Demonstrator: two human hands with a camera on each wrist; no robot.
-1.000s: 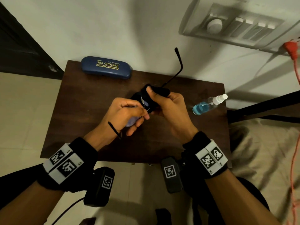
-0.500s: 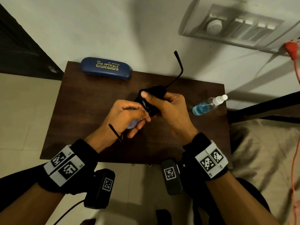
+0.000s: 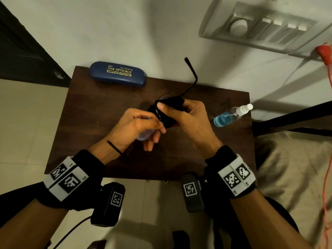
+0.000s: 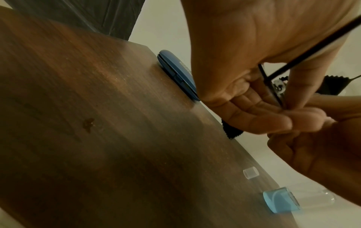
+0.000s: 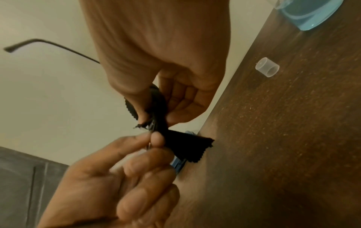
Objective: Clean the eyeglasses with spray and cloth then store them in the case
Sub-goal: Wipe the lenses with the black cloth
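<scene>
Dark wooden table (image 3: 100, 123) against pale wall (image 3: 125, 33), beige floor (image 3: 27, 123) below

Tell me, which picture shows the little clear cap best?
The right wrist view: the clear cap lies in full sight on the table. The left wrist view shows it smaller. In the head view I cannot find it.
</scene>
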